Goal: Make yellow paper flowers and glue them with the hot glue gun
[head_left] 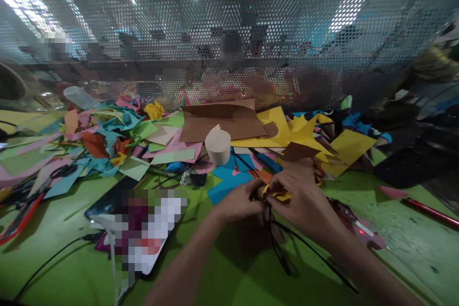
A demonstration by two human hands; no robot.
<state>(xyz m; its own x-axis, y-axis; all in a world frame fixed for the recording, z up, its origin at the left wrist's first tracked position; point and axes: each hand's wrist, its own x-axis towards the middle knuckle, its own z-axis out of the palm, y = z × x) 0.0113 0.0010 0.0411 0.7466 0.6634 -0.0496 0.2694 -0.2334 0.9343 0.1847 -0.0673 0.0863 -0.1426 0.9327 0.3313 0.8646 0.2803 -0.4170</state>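
Note:
My left hand (244,201) and my right hand (299,196) meet above the green table (229,272). Between the right thumb and fingers is a folded yellow paper piece (281,194). The left fingers are closed on a small brownish part against it, mostly hidden by the fingers. Thin black cords (276,248) hang from the fingertips, one trailing right under my right forearm. Just behind the hands lie blue paper (229,189) and a standing brown paper piece (301,153). A pink glue gun (369,236) with a red light lies beside my right forearm.
A white paper cylinder (218,148) stands amid coloured paper scraps (172,155). At left are red-handled scissors (21,220) and a blurred-out phone (158,234) with cables. A red pen (430,212) lies right. A perforated metal screen (229,24) bounds the back.

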